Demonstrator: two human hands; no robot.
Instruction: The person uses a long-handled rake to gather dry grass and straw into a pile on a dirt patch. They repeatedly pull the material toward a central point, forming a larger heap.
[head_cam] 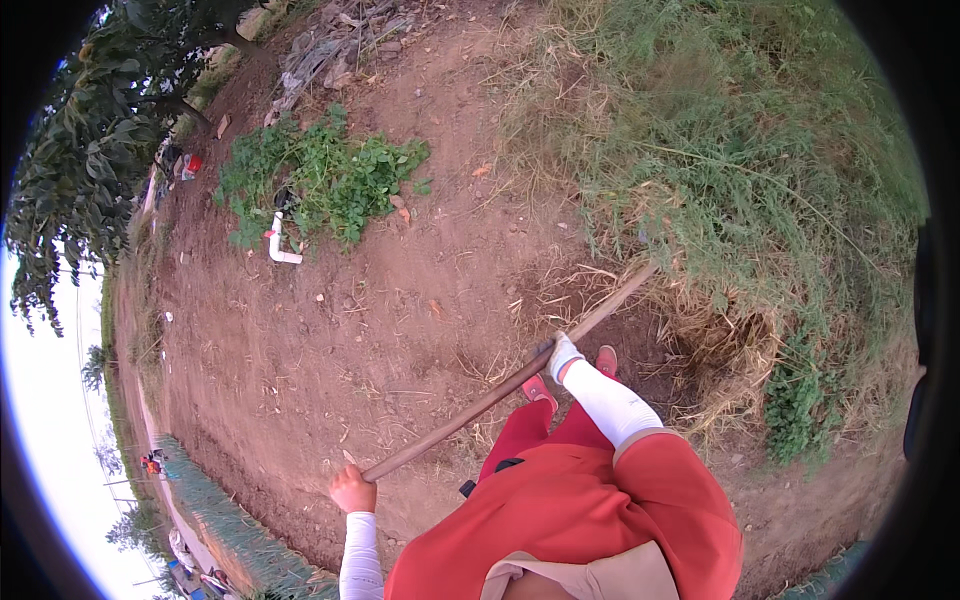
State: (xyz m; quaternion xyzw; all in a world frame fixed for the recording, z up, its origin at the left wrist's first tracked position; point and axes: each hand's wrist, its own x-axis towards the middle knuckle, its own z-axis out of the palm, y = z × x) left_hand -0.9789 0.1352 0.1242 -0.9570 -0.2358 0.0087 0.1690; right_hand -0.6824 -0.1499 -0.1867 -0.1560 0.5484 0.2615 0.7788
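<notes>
A long wooden tool handle [457, 424] runs slantwise across my body, from lower left up to the right. My bare left hand [352, 489] is closed around its lower-left end. Farther along the shaft, my right hand [562, 355], in a whitish glove, grips it too. The far end of the handle goes in among dry stalks and feathery green weeds [735, 165], so the tool's head is hidden. Below that end lies a clump of straw-coloured dry grass [720, 337]. My pink shoes [540, 391] stand on the soil close to the shaft.
Left of the weeds stretches bare reddish soil [420, 300] with scattered straw. A white elbowed pipe [281, 244] sticks up beside a leafy green plant patch [330, 176]. Tree branches [90, 142] hang at upper left. A row of green crops [225, 517] borders the plot at lower left.
</notes>
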